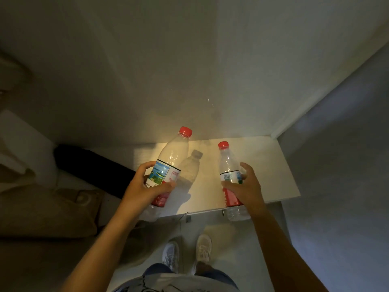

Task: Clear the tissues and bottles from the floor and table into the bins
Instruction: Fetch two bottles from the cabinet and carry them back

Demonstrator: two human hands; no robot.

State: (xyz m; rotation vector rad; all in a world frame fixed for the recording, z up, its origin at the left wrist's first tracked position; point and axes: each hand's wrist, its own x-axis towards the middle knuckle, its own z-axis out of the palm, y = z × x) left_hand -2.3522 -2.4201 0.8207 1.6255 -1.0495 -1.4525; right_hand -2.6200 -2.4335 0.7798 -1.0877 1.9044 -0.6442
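Observation:
I hold two clear plastic bottles with red caps and red-and-white labels above a small white table. My left hand grips the left bottle around its label, and the bottle leans to the right. My right hand grips the right bottle at its label, nearly upright, with its base hanging past the table's front edge. Both bottles look empty. No tissues or bins are in view.
The white table stands in a corner, with a wall behind it and a grey wall to the right. A dark object and tan bedding lie on the left. My shoes stand on the floor below the table's edge.

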